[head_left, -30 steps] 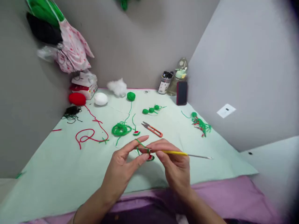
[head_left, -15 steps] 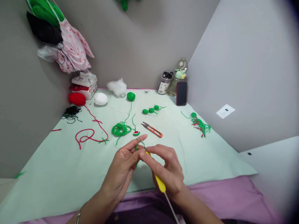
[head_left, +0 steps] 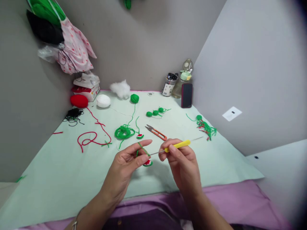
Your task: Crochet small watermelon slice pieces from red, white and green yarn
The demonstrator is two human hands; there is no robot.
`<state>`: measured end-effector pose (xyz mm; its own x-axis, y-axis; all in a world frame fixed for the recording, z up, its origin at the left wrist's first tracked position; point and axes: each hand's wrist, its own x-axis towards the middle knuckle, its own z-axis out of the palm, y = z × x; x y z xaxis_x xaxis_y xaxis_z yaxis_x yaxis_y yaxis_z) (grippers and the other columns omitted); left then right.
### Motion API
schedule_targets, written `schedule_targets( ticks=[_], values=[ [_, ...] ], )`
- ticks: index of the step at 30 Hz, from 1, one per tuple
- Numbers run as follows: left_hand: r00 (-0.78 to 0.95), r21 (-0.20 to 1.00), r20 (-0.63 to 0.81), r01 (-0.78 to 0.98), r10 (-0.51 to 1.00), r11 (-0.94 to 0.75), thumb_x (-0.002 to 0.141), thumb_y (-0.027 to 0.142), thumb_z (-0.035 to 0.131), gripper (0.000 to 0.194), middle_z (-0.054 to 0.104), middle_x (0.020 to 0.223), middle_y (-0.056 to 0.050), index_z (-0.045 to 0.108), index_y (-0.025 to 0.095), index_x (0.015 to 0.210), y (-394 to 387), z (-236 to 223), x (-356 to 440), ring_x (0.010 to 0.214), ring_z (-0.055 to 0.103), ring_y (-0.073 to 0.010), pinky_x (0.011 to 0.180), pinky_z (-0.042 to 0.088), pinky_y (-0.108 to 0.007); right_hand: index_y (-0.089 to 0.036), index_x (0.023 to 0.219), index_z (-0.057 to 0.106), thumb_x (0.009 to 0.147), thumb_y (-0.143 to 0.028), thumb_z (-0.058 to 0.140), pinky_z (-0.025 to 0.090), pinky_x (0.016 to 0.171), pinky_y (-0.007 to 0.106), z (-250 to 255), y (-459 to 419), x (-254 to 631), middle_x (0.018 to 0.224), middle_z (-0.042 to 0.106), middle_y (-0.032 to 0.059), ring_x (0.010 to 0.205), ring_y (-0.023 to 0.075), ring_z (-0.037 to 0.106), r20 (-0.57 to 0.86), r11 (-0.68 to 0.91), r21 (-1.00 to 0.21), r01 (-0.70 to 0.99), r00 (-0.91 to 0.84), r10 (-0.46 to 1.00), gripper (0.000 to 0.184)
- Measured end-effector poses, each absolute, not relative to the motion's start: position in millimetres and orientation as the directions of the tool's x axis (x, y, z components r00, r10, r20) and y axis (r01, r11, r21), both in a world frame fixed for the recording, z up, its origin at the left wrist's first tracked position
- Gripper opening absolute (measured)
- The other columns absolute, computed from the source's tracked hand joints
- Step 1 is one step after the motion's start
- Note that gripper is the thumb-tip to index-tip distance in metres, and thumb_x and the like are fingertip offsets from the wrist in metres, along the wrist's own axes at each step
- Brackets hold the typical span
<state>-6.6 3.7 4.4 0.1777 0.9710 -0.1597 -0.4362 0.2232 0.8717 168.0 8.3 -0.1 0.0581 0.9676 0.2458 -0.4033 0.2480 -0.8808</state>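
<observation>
My left hand (head_left: 126, 164) pinches a small red, white and green crochet piece (head_left: 147, 163) between thumb and fingers, with a green yarn strand (head_left: 143, 149) running over the raised index finger. My right hand (head_left: 180, 159) grips a crochet hook (head_left: 177, 145) by its yellow handle; the metal tip points left into the yarn at the left fingers. Both hands hover just above the pale green cloth (head_left: 59, 179), near its front edge.
Orange-handled snips (head_left: 157, 133) lie just beyond the hands. A green yarn tangle (head_left: 124, 132), a red strand (head_left: 92, 137), red (head_left: 79, 101), white (head_left: 103, 101) and green (head_left: 134, 98) yarn balls, a phone (head_left: 186, 95), a bottle (head_left: 183, 78) and green scraps (head_left: 206, 127) lie farther back.
My right hand swung the hook's handle from pointing down towards me up to the right. The hands drew slightly apart and the small crochet piece now shows below the left fingers.
</observation>
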Motion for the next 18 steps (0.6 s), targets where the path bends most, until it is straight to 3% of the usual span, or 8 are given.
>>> schedule_targets(
  ticks=[4,10,18],
  values=[
    [0.119,0.881,-0.144,-0.436,0.982,0.182,0.079,0.032,0.094,0.043,0.066,0.078,0.003,0.085,0.033,0.121,3.9,3.4,-5.3,0.076,0.056,-0.0121,0.082,0.045,-0.026,-0.025,0.09,0.085,0.096,-0.035,0.079,0.051,0.069,0.03,-3.5,7.0,166.5,0.082,0.075,0.001,0.066,0.0126,0.065,0.294,0.312,-0.889,-0.335,0.104,0.95,0.013],
    [0.165,0.847,-0.204,-0.465,0.965,0.258,0.08,0.031,0.094,0.054,0.065,0.079,0.004,0.08,0.031,0.132,3.6,7.6,-7.2,0.077,0.056,-0.0105,0.08,0.045,-0.024,-0.025,0.096,0.083,0.102,-0.03,0.072,0.051,0.075,0.034,-5.3,2.5,167.7,0.085,0.074,0.0021,0.074,0.0156,0.065,0.416,0.429,-0.877,-0.216,0.104,0.903,0.013],
    [0.222,0.816,-0.225,-0.489,0.949,0.308,0.074,0.028,0.099,0.05,0.064,0.073,0.004,0.085,0.026,0.122,4.3,13.7,-7.3,0.071,0.054,-0.01,0.076,0.045,-0.023,-0.024,0.101,0.082,0.104,-0.025,0.067,0.056,0.07,0.035,-2.8,-0.5,169.4,0.088,0.076,0.0051,0.076,0.0184,0.067,0.519,0.524,-0.841,-0.131,0.074,0.851,0.015]
  ],
)
